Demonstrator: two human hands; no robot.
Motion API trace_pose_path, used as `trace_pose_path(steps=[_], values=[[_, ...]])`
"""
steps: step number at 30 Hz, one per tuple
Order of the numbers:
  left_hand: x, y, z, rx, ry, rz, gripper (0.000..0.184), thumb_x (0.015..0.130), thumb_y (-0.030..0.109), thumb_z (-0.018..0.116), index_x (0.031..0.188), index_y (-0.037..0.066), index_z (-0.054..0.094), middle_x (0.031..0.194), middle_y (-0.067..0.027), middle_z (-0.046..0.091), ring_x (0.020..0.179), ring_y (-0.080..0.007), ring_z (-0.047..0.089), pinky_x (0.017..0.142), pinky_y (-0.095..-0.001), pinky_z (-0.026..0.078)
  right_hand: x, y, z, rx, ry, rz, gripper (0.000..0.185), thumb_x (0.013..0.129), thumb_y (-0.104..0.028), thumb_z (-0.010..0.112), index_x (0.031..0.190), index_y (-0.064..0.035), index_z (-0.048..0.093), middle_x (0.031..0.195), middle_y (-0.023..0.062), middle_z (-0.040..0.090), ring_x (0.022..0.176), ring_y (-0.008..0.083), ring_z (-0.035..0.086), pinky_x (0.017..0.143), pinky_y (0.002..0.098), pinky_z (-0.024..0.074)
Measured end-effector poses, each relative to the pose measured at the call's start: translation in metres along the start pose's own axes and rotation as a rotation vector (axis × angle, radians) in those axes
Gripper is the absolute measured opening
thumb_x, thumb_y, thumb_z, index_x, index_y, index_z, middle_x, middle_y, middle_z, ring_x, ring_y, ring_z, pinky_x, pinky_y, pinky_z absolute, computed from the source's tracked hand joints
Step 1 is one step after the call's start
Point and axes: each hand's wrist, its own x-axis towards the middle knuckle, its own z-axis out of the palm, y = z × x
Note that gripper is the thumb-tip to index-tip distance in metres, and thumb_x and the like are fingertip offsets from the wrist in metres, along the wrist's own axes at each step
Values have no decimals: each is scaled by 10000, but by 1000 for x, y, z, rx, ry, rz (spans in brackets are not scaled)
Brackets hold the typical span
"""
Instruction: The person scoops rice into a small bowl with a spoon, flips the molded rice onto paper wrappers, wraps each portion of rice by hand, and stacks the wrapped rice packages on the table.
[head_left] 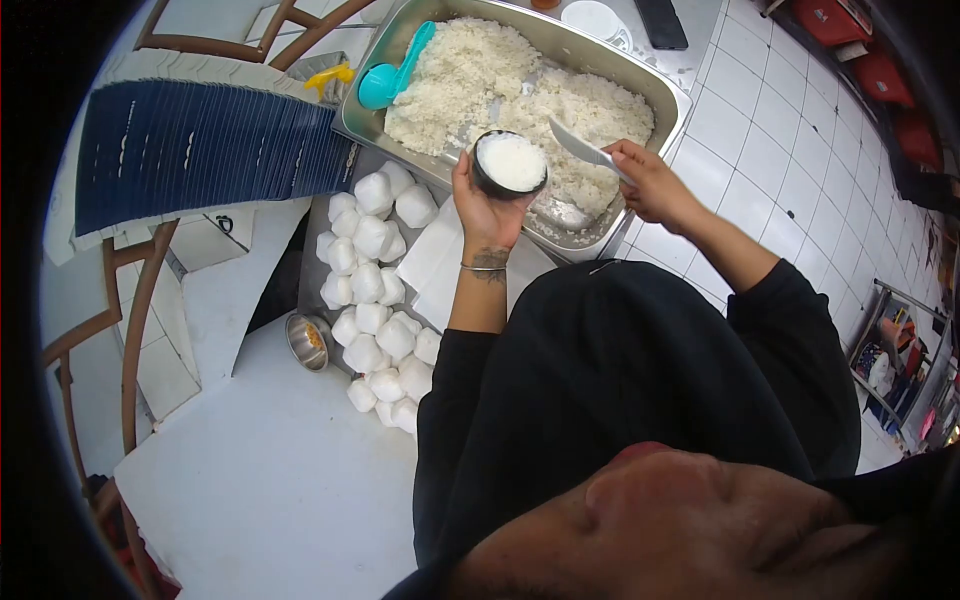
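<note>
My left hand holds a small black bowl filled with white rice, over the near edge of a large metal tray. In my right hand is a pale, flat-bladed utensil, its blade above the rice and just right of the bowl, not touching it. Loose rice lies in heaps across the tray. A turquoise scoop rests at the tray's left end. Several white wrapped bundles are piled left of my left forearm, beside white paper sheets.
A small metal bowl with orange bits stands left of the bundles. At the upper left is a long stack of dark blue sheets, near a yellow object. A black phone and a white round item lie beyond the tray.
</note>
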Motion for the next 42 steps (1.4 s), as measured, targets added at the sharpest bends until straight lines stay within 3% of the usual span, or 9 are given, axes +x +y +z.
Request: trace_pose_path(steps=[4, 10, 16, 20, 28, 32, 35, 38, 42], values=[[9, -17, -1, -7, -30, 284, 312, 983, 330, 510, 1195, 106, 559, 1242, -96, 600, 1167, -232, 590, 992, -410, 488, -20, 16, 41, -413, 202, -443, 277, 1093, -248, 405, 1262, -107, 574, 720, 88, 546, 679, 177, 582, 663, 324, 466], [1, -33, 7, 169, 84, 540, 226, 1023, 239, 508, 1146, 58, 566, 1062, -55, 596, 989, -160, 578, 904, -316, 471, -21, 32, 55, -406, -112, -538, 264, 1090, -237, 428, 1265, -85, 555, 1051, 184, 661, 1000, 306, 662, 881, 373, 486], [-13, -32, 12, 284, 50, 579, 182, 1034, 173, 532, 1135, 26, 569, 1104, -68, 590, 1014, -138, 559, 917, -294, 456, -17, -38, 17, -659, -580, -383, 281, 1106, -272, 390, 1243, -87, 550, 856, 95, 595, 828, 198, 615, 781, 333, 476], [-12, -32, 17, 372, 100, 688, 180, 1018, 158, 567, 1134, 21, 571, 1102, -65, 587, 1027, -137, 552, 940, -292, 437, -2, -47, 12, -368, -708, -71, 333, 1110, -334, 391, 1305, -107, 536, 620, -50, 373, 497, 45, 334, 455, 234, 286], [8, -29, 16, 97, 282, 474, 255, 986, 253, 620, 1154, 62, 591, 1077, -44, 605, 1019, -161, 594, 901, -323, 497, 5, 37, 68, -215, 98, -467, 245, 1078, -236, 475, 1235, -96, 600, 658, 1, 459, 588, 96, 431, 566, 289, 396], [14, -23, -4, -124, 221, 233, 418, 941, 467, 591, 1168, 117, 616, 1125, -58, 653, 1061, -225, 645, 914, -397, 539, 4, 19, 32, -439, 315, -438, 229, 1035, -222, 529, 1178, -97, 658, 755, 113, 605, 706, 235, 607, 655, 380, 464], [5, -17, 0, -128, 181, 170, 532, 899, 541, 572, 1222, 121, 609, 1215, -86, 645, 1132, -290, 629, 964, -520, 510, 39, 27, 0, -1192, 579, -984, 239, 1007, -260, 562, 1141, -96, 672, 794, 148, 631, 753, 334, 625, 695, 436, 477], [-16, -17, 7, -213, 10, 168, 514, 900, 526, 561, 1194, 110, 636, 1184, -105, 673, 1118, -325, 646, 996, -561, 498, 41, 9, 21, -1026, 621, -1055, 273, 994, -308, 568, 1097, -81, 680, 791, 150, 621, 768, 356, 607, 727, 444, 485], [-48, -36, -8, -215, 78, 274, 466, 953, 463, 506, 1113, 58, 673, 1075, -87, 716, 1035, -264, 685, 950, -416, 538, 17, 20, 79, -37, -175, 50, 518, 1061, -503, 373, 1136, -67, 642, 718, 120, 609, 555, 259, 562, 482, 371, 453]])
